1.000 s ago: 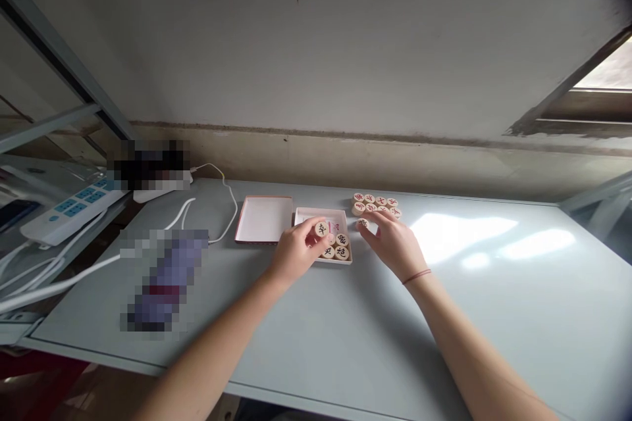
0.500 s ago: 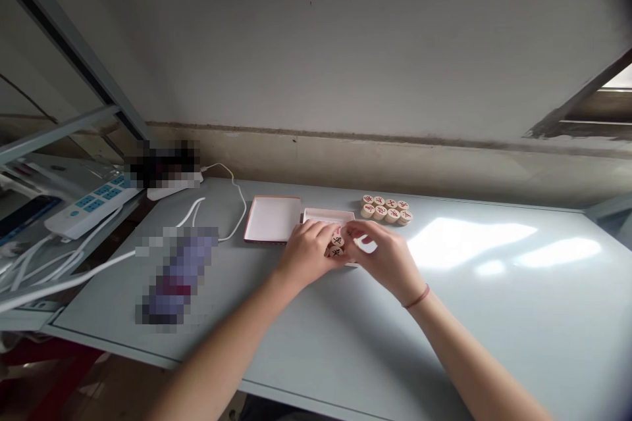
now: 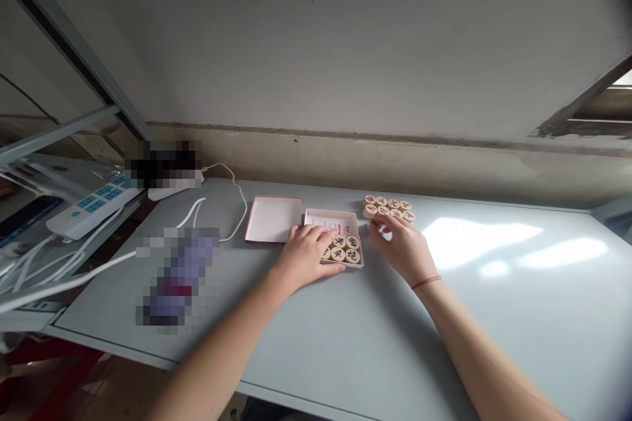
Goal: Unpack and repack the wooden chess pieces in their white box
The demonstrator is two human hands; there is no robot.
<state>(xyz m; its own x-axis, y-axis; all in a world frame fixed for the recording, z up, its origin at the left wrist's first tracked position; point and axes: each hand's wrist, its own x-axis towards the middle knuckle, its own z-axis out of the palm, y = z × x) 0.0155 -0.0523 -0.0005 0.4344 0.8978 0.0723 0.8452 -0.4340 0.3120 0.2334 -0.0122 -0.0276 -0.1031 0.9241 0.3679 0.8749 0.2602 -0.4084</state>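
A shallow white box [image 3: 359,227] holds several round xiangqi pieces with dark characters [image 3: 338,254] in its nearer half. Over the box's left side lies my left hand [image 3: 305,253], fingers reaching across it and thumb along the front wall, gripping it. My right hand [image 3: 402,247] is right of the box, closed in a pinch on a xiangqi piece [image 3: 375,225] that its fingers partly cover. Just beyond that piece stand stacked xiangqi pieces with red characters [image 3: 381,201] in rows.
The box lid [image 3: 274,218] lies inside up, left of the box. A purple blurred object [image 3: 185,276], white cables [image 3: 241,200] and a power strip [image 3: 99,200] are on the left. Behind the grey table [image 3: 316,355] rises a wall [image 3: 326,66].
My right hand has moved from over the box to the right, with a piece in its fingers, to the front of the stacked pieces. My left hand stays at the box.
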